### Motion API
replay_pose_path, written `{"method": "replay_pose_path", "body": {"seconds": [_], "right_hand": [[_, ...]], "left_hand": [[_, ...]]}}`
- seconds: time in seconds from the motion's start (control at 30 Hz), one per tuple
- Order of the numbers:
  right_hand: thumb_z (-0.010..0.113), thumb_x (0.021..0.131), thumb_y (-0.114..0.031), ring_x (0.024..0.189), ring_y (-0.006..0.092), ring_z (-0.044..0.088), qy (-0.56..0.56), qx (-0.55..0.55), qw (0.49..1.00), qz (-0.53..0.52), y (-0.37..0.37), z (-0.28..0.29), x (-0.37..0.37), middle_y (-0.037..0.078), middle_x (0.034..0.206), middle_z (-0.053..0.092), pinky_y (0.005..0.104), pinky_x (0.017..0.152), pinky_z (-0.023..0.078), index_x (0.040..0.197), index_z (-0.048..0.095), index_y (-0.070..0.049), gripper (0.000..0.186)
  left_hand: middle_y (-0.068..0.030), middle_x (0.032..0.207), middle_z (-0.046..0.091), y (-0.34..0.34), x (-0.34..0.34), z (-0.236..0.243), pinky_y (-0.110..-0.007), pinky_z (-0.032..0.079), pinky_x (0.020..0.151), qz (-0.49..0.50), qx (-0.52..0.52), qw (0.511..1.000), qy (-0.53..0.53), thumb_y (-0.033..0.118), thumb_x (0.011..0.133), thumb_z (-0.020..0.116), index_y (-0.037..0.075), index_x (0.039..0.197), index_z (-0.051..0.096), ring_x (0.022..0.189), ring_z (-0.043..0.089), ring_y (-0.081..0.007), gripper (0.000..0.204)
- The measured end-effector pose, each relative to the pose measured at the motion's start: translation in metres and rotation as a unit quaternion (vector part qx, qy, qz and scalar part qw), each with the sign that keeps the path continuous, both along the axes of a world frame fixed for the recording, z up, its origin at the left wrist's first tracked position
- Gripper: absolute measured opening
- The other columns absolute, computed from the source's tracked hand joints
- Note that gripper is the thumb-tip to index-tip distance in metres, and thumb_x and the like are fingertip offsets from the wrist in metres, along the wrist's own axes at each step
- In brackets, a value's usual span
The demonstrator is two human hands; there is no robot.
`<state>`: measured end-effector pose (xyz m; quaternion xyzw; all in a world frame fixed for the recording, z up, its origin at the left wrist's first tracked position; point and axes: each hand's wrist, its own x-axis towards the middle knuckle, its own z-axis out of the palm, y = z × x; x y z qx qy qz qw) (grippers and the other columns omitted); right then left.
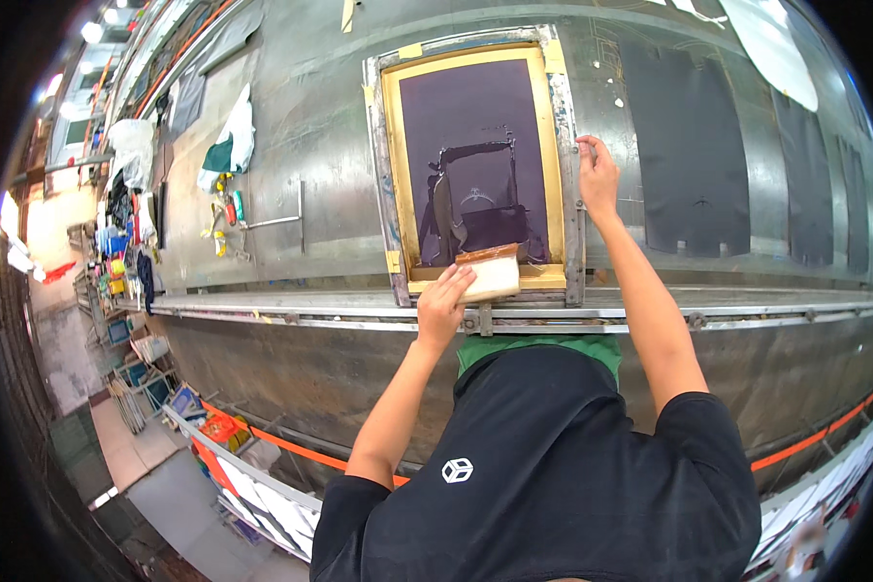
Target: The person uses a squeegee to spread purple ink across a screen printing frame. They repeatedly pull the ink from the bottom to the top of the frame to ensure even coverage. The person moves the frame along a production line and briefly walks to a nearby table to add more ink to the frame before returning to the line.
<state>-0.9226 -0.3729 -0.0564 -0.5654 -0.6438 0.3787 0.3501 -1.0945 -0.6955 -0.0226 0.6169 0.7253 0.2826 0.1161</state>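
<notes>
A screen-printing frame (572, 247) lies on the long table ahead of me, its dark purple mesh (466, 107) bordered with yellow tape. Wet dark ink (490, 225) lies on the mesh in a rough square outline, thicker toward the near side. My left hand (442, 303) is closed round a squeegee (495, 276) with a pale handle and a brown, ink-stained edge. The squeegee rests at the near end of the mesh, tilted. My right hand (598, 177) grips the right side of the frame, fingers bent at its outer edge.
Dark fabric panels (687, 145) lie on the table to the right, with a white sheet (771, 48) beyond. At left are small tools (235, 206) and a white-and-green cloth (228, 150). A metal rail (339, 318) runs along the table's near edge.
</notes>
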Motion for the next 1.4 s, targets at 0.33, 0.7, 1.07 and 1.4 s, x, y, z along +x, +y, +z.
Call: {"method": "replay_pose_path", "body": {"seconds": [0.33,0.7,1.07,1.4], "right_hand": [[0.062,0.101,-0.026,0.069,0.0254,0.06,-0.069,-0.075,0.995,0.007,0.004,-0.017,0.002,0.013,0.077,0.063,0.0398,0.066,0.047,0.118,0.07,-0.016,0.022],[0.079,0.081,-0.029,0.109,0.0243,0.059,-0.281,0.195,0.875,0.343,-0.024,0.058,-0.068,0.002,0.121,0.066,0.0423,0.094,0.046,0.121,0.071,-0.013,0.044],[0.08,0.074,-0.018,0.108,0.0224,0.056,-0.235,0.153,0.896,0.344,-0.139,0.044,-0.021,0.001,0.117,0.065,0.0401,0.09,0.045,0.114,0.07,-0.013,0.042],[0.072,0.08,-0.013,0.105,0.0255,0.061,-0.21,0.177,0.918,0.285,-0.037,0.03,-0.068,0.002,0.111,0.07,0.0414,0.09,0.048,0.111,0.071,-0.01,0.031]], "left_hand": [[-0.0056,0.128,0.072,-0.003,-0.031,-0.023,-0.04,0.052,0.091,-0.042,-0.004,0.998,0.042,-0.005,0.078,0.067,0.012,0.121,0.073,0.125,0.065,-0.0286,0.047],[-0.008,0.117,0.073,0.176,-0.102,-0.001,-0.042,0.057,0.084,-0.021,0.015,0.999,-0.029,-0.007,0.076,0.063,0.011,0.114,0.071,0.102,0.07,-0.0309,0.043],[-0.0111,0.119,0.074,0.071,-0.057,0.0,-0.041,0.055,0.091,-0.036,-0.043,0.998,-0.024,-0.015,0.071,0.06,0.011,0.115,0.072,0.116,0.069,-0.0311,0.052],[-0.014,0.111,0.074,0.185,-0.103,0.002,-0.042,0.056,0.09,-0.026,-0.013,0.999,-0.046,-0.008,0.079,0.06,0.007,0.111,0.072,0.103,0.071,-0.0348,0.037]]}}
